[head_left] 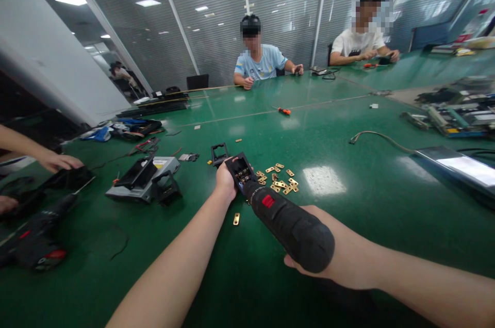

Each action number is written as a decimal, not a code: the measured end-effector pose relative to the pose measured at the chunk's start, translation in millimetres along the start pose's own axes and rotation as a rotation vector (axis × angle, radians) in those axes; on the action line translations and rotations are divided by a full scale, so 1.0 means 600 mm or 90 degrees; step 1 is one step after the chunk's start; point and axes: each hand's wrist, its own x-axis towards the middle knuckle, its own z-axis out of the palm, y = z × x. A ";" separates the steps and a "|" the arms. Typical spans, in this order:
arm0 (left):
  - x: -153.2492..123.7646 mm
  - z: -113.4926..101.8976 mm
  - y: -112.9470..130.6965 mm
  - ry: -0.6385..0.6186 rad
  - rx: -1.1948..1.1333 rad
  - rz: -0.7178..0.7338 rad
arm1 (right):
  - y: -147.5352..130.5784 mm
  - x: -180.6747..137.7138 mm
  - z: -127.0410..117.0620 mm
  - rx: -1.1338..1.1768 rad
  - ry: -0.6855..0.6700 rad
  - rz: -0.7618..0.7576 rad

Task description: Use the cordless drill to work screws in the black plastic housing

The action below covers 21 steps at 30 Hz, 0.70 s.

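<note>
Black electric screwdriver [288, 222] sits clamped in the right hand [340, 258], its nose set on the small contact block [240, 169], which the left hand [225, 181] pinches down on the green table [348, 204]. Brass tabs [280, 181] lie scattered at three o'clock of the block. Holding driver and block in one straight line, with the block braced flat, seems wisest.

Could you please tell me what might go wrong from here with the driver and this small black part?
1. The left hand pinches the small black plastic block right where the black electric screwdriver with a red switch, gripped by the right hand, meets it; a slip could jab that hand.
2. The loose flat brass plates lie close beside it on the green table; a forearm could scatter them.
</note>
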 end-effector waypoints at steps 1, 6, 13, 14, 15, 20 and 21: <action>-0.001 0.000 0.000 0.000 -0.001 0.000 | 0.001 0.000 0.000 -0.002 0.004 -0.005; -0.002 0.000 0.000 -0.005 0.004 0.003 | 0.003 0.000 0.000 0.007 0.006 -0.020; -0.001 0.000 -0.002 -0.007 0.023 0.025 | 0.005 0.000 -0.002 -0.001 -0.004 -0.017; -0.001 0.001 -0.002 -0.005 0.027 0.025 | 0.005 0.000 -0.002 -0.007 -0.007 -0.013; -0.001 0.001 -0.002 -0.005 0.029 0.024 | 0.004 0.000 -0.002 -0.010 -0.008 -0.011; 0.000 0.000 -0.002 -0.008 0.021 0.013 | -0.001 0.000 -0.001 -0.005 0.001 -0.009; 0.001 0.000 -0.002 -0.010 0.019 0.012 | -0.003 0.000 -0.001 -0.002 0.004 -0.010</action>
